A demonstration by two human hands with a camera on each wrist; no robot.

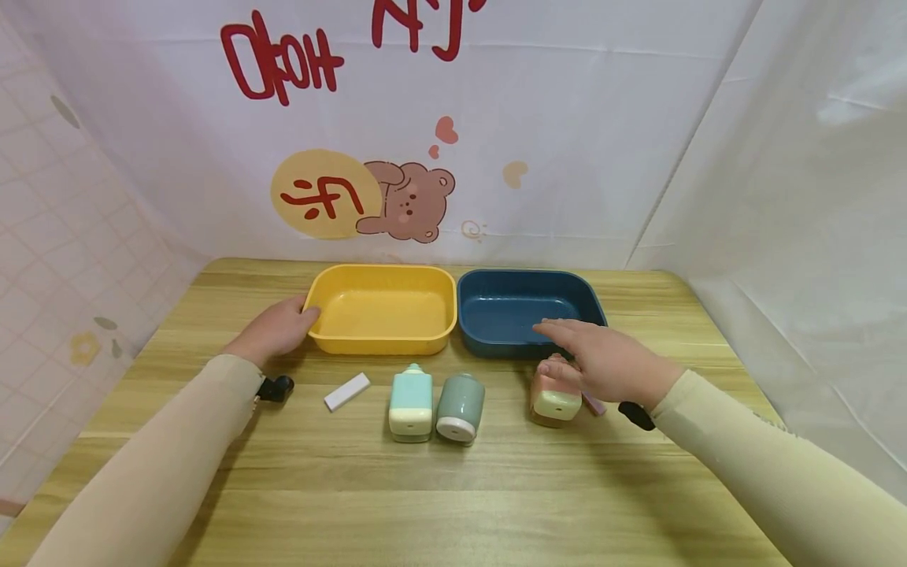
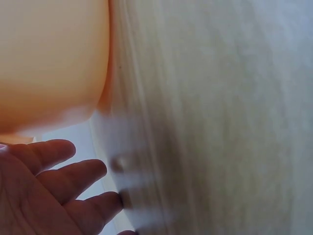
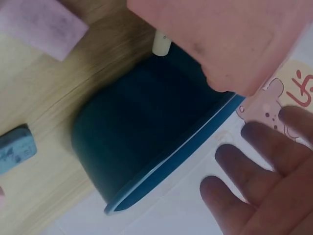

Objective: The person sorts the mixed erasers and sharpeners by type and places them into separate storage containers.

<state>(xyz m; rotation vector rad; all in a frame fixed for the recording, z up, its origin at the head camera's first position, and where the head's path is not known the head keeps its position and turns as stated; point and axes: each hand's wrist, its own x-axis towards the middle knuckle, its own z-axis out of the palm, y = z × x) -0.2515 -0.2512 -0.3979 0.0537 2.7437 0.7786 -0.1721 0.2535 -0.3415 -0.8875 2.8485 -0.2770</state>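
My left hand point(image 1: 276, 331) is at the left end of the yellow tray point(image 1: 383, 346), its thumb overlapping the rim; in the left wrist view its fingers point(image 2: 73, 181) reach out loosely beside the tray's wall. On the right, my right hand point(image 1: 609, 362) hovers with fingers extended over a pink and cream bottle-shaped thing point(image 1: 556, 402). The fingertips overlap the near rim of the dark blue tray point(image 1: 489, 346). In the right wrist view, the pink thing point(image 3: 234, 39) sits close to the camera, with spread fingers point(image 3: 234, 205) apart from it.
Between the hands stand a mint and cream bottle-shaped thing point(image 1: 411, 402) and a grey-green one with a white end point(image 1: 460, 405). A small white bar point(image 1: 347, 391) lies at left. Near the right hand are a purple block point(image 3: 44, 27) and a smudged blue block point(image 3: 17, 149).
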